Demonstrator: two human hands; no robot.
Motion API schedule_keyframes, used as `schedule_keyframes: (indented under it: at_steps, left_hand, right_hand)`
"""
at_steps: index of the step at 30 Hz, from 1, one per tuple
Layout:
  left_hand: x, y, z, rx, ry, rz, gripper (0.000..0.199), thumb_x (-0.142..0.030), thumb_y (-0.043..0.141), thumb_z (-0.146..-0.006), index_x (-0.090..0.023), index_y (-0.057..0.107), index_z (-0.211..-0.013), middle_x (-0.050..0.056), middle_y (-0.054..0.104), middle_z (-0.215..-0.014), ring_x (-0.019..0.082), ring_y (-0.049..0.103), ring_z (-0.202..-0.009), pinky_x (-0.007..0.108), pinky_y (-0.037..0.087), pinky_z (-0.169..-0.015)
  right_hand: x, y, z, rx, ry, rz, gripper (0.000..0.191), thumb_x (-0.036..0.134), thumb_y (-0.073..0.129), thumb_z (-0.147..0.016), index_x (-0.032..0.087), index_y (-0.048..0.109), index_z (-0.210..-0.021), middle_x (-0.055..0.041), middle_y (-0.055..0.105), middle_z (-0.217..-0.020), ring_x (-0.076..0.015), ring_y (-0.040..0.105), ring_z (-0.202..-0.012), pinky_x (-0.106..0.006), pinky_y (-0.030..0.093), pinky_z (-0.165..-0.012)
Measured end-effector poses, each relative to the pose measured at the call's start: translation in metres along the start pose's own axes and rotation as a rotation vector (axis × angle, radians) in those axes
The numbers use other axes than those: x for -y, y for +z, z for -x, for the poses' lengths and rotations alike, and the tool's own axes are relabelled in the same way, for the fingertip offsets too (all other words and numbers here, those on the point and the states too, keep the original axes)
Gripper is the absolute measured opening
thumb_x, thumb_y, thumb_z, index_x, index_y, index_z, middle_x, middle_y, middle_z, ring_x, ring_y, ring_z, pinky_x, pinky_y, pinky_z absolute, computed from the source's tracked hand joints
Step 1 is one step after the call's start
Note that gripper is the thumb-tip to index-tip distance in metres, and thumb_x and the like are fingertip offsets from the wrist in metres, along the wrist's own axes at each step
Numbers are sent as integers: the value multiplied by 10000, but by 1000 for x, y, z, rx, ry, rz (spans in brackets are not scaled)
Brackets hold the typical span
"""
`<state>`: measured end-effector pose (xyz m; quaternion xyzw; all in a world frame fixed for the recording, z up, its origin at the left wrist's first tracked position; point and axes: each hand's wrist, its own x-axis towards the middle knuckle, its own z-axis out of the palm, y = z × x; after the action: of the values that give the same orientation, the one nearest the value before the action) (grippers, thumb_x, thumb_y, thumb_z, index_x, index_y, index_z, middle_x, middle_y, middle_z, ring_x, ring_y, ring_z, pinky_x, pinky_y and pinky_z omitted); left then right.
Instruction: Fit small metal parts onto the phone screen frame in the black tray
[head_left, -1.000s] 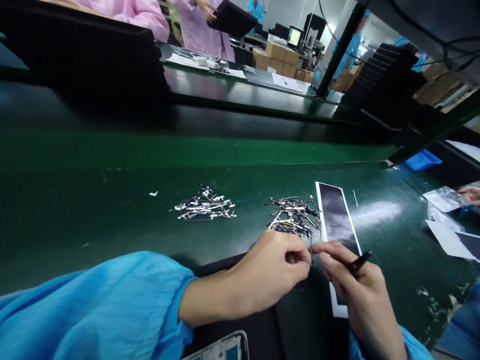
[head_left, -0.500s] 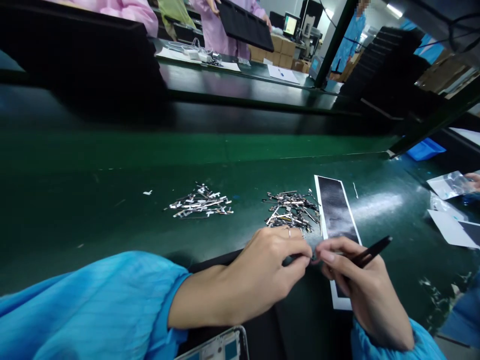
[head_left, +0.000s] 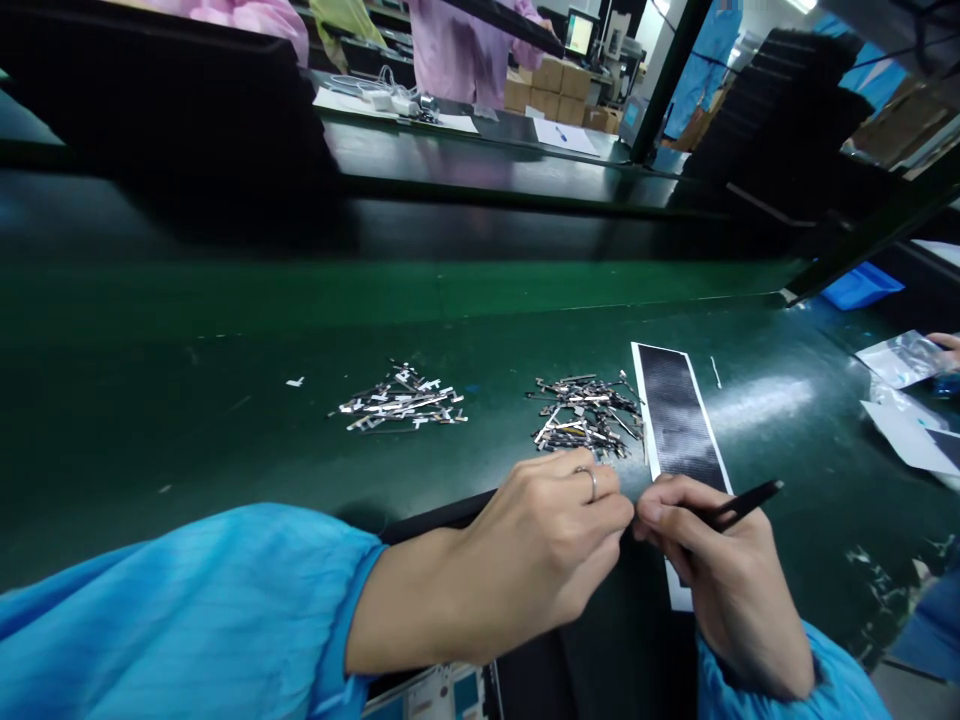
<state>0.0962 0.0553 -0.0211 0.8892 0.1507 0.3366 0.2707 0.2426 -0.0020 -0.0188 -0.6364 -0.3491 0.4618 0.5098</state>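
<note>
has thin silver-and-white strips [head_left: 401, 406] heaped left of centre. bunches the left hand [head_left: 559, 540], fingertips together, at lower centre, cannot tell if pinching anything, just below heaped dark, silvery strips [head_left: 576, 432]. at lower right, grips a slim black tool [head_left: 748, 504] in the right hand [head_left: 724, 560], thumb against forefinger.

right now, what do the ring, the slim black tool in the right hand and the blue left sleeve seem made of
Ring: probably metal, silvery and smooth, judging by its bright glint. Slim black tool: plastic or coated metal; the smooth dark finish fits either. Blue left sleeve: likely woven fabric with a slight sheen, given its fine stripes and soft folds.
</note>
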Motion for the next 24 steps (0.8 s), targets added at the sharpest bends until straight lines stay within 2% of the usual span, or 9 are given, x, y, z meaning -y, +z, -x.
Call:
schedule_keyframes:
  at_steps: [3, 9, 13, 18, 21, 24]
  left_hand:
    - [0, 0, 0, -23, 2, -5, 238, -37, 400, -812, -61, 595, -678, 64, 554, -650, 142, 439, -595, 276, 390, -559]
    - [0, 0, -2, -63, -196, 8, 141, -146, 481, -847, -120, 602, -778, 38, 607, -723, 152, 501, -664, 281, 421, -623]
    - [-2, -1, -3, -53, -87, -52, 180, -100, 410, -858, -100, 575, -787, 63, 590, -767, 162, 505, -704, 303, 433, -654]
    - [-3, 0, -2, -45, 3, -105, 218, -31, 381, -835, -82, 543, -700, 61, 550, -705, 144, 452, -639, 293, 408, -605]
    - [-2, 0, 1, 5, 48, -106, 199, -18, 382, -814, -89, 524, -693, 54, 525, -700, 141, 407, -627, 295, 386, -601]
    - [-2, -3, 2, 62, 1, -27, 184, -25, 378, -824, -89, 523, -730, 56, 527, -733, 148, 427, -674, 291, 389, -644]
  right_hand:
    - [-4, 0, 1, -26, -56, 13, 167, 278, 656, -616, 136, 616, -537, -9, 514, -505, -16, 263, -361, -181, 144, -346]
    - [-7, -3, 2, -63, -130, 19, 143, 277, 651, -654, 154, 628, -585, 7, 504, -517, -21, 275, -384, -178, 163, -349]
    - [-8, -2, 2, -30, -117, 48, 178, 305, 662, -664, 154, 626, -577, -6, 511, -537, -46, 359, -446, -173, 213, -378]
    - [-9, 0, 2, 32, -45, 19, 253, 350, 658, -661, 134, 599, -544, -2, 468, -493, -27, 260, -389, -184, 140, -351]
    - [-9, 0, 1, 8, -28, -13, 241, 336, 662, -648, 131, 592, -543, 12, 427, -463, -29, 260, -394, -184, 141, -358]
    - [-9, -1, 0, -43, -26, -22, 233, 339, 659, -653, 133, 594, -567, 37, 368, -417, -28, 235, -387, -193, 144, -371]
